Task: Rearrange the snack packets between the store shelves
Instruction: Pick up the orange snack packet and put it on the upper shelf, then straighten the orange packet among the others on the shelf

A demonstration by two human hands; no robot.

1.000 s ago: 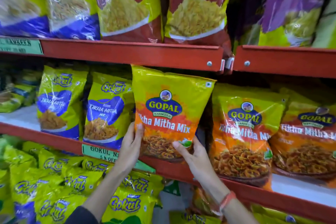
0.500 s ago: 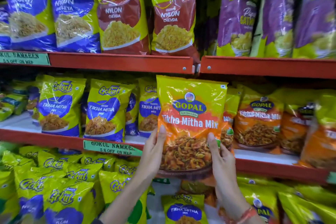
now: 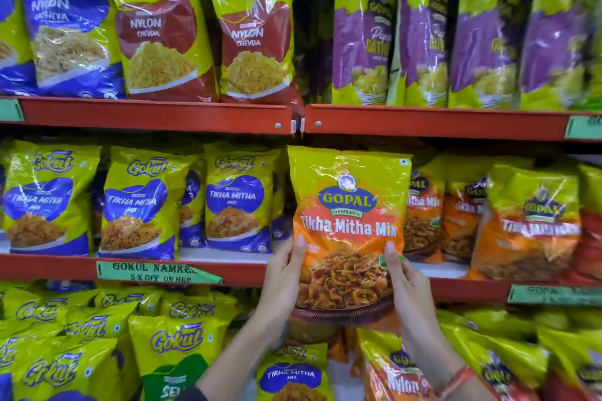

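Observation:
I hold a yellow-and-orange Gopal Tikha Mitha Mix packet point(image 3: 348, 225) upright in front of the middle shelf point(image 3: 228, 272), at the join of two shelf sections. My left hand point(image 3: 281, 273) grips its lower left edge and my right hand point(image 3: 404, 283) grips its lower right edge. To its right stand more orange Gopal packets point(image 3: 527, 225). To its left stand yellow-and-blue Gokul Tikha Mitha packets point(image 3: 239, 202).
The top shelf point(image 3: 156, 114) carries Nylon Chevda packets point(image 3: 156, 42) and purple-and-green packets point(image 3: 420, 39). The bottom level holds piled Gokul packets point(image 3: 176, 342) and orange packets point(image 3: 394, 378). A green price label point(image 3: 156, 272) hangs on the middle shelf's rail.
The packet has shifted right along the middle shelf, from in front of the Gokul packets to the front of the Gopal packets, with both hands still on it. The view has pulled back.

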